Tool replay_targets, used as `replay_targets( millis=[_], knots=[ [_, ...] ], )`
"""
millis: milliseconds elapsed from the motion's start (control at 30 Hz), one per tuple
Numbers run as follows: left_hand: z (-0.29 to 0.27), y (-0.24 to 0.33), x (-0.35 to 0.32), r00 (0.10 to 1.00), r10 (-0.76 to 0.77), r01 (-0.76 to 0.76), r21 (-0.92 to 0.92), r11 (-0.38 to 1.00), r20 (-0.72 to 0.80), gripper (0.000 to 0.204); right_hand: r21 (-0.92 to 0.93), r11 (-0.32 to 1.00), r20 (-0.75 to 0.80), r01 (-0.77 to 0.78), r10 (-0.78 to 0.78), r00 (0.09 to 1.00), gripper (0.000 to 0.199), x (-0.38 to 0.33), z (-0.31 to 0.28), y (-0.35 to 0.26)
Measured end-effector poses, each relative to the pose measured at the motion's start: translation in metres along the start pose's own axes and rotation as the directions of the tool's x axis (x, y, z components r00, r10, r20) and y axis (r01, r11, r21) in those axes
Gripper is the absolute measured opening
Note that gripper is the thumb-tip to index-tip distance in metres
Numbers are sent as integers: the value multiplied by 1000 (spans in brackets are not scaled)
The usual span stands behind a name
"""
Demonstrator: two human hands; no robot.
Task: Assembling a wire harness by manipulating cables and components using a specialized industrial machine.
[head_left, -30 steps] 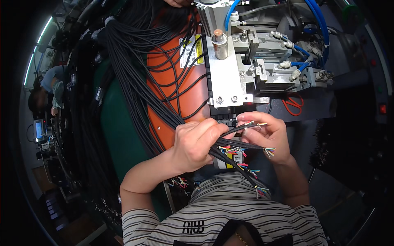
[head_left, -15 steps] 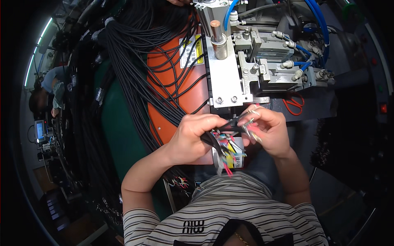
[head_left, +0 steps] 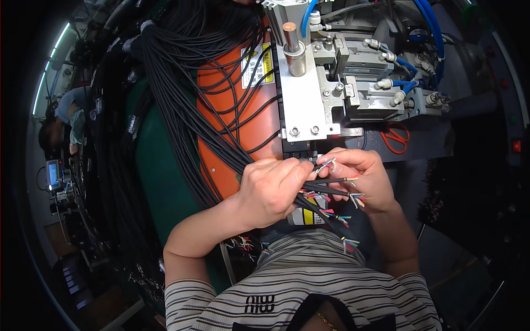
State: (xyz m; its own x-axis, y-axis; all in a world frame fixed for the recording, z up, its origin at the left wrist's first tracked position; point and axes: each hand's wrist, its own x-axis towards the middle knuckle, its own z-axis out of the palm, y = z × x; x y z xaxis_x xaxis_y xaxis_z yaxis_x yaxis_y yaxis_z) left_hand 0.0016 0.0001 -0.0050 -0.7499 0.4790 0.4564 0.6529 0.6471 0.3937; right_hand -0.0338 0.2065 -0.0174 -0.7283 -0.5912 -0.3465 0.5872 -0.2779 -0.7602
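Observation:
My left hand [head_left: 273,190] is closed around several black cables [head_left: 326,187], whose stripped ends fan out to the right. Thin coloured wires [head_left: 358,199] in red, white, yellow, blue and green stick out of each end. With its thumb and fingertips, my right hand [head_left: 361,179] pinches the end of the uppermost cable, where small coloured wires [head_left: 327,164] show. Its other fingers curl behind the lower cable ends and are partly hidden. From my left hand the cables run back up into a large black bundle [head_left: 182,110].
Just beyond my hands stands a metal fixture [head_left: 309,105] with pneumatic cylinders [head_left: 370,66] and blue hoses [head_left: 436,38]. Red-handled scissors [head_left: 396,138] lie to its right. The bundle crosses an orange panel [head_left: 237,121]. Another person [head_left: 72,113] is at far left.
My left hand has turned and moved slightly right. The cable ends, bunched and blurred before, now spread apart toward the right. My right hand has shifted its fingertips onto the uppermost cable end.

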Motion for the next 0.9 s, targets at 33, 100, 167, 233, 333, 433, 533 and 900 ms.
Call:
replay_targets(
  millis=[33, 100, 167, 233, 333, 433, 533, 900],
  knots=[
    [1, -1, 0, 1000, -9, 9, -68, 998, -6, 30, 1, 1000, 0, 0, 0, 1000, 16, 1, 0, 2],
    [3, -4, 0, 999, -28, 24, -200, 979, -17, 29, -197, 942, 9, 272, -275, 961, 12, 5, 0, 10],
    [4, -3, -1, 999, -42, 41, -199, 979, -1, 31, -290, 871, 34, 397, -405, 914, 11, 6, 0, 11],
    [5, -1, -3, 997, -72, 76, -198, 977, 29, 35, -682, 435, 227, 588, -639, 735, 7, 8, 0, 6],
    [0, 3, -4, 992, -90, 99, -107, 989, 87, 41, -827, 92, 358, 555, -675, 645, 5, 5, 3, 3],
    [-3, 6, -1, 991, -76, 78, -9, 997, 113, 45, -938, -30, 306, 344, -532, 790, 10, 0, 2, -1],
    [-2, 7, 0, 993, -27, 16, 96, 995, 114, 49, -929, -14, 321, 369, -526, 787, 10, 3, -1, 0],
    [-4, 5, 5, 984, 59, -85, 149, 985, 169, 44, -935, -7, 298, 355, -561, 773, 8, 5, -3, 9]
  ],
)
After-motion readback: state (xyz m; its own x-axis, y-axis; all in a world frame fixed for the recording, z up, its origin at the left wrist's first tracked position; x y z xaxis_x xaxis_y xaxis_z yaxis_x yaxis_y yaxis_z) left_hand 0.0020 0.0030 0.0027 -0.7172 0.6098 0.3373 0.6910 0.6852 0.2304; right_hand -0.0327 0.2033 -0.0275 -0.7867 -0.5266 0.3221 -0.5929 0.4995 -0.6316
